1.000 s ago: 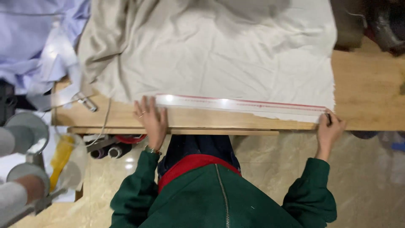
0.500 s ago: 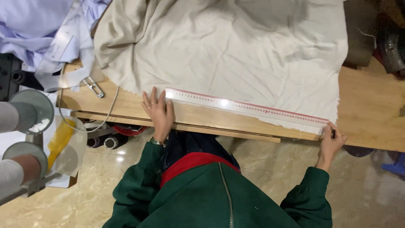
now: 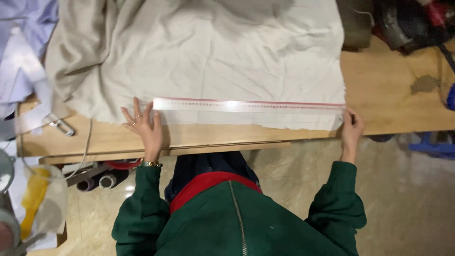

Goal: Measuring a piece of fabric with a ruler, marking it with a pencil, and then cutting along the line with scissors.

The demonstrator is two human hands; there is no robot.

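A large cream cloth (image 3: pixel 213 57) lies spread over a wooden table (image 3: pixel 393 95). Along its near edge rests a long clear ruler (image 3: pixel 246 105) with red markings. My left hand (image 3: pixel 143 124) lies flat with fingers spread, pressing the ruler's left end and the cloth edge. My right hand (image 3: pixel 352 130) is closed at the ruler's right end, by the cloth's near right corner; whether it pinches a small marking tool I cannot tell. Green sleeves run from both hands back to my body.
Pale blue and white fabric (image 3: pixel 21 52) is heaped at the far left. A metal tool (image 3: pixel 61 127) with a cord lies on the table's left. Thread spools (image 3: pixel 102 180) sit under the table. Dark clutter (image 3: pixel 407 23) fills the far right corner.
The view has shifted, so the table sits level again. My left hand stays on the ruler's left end and my right hand stays at its right end.
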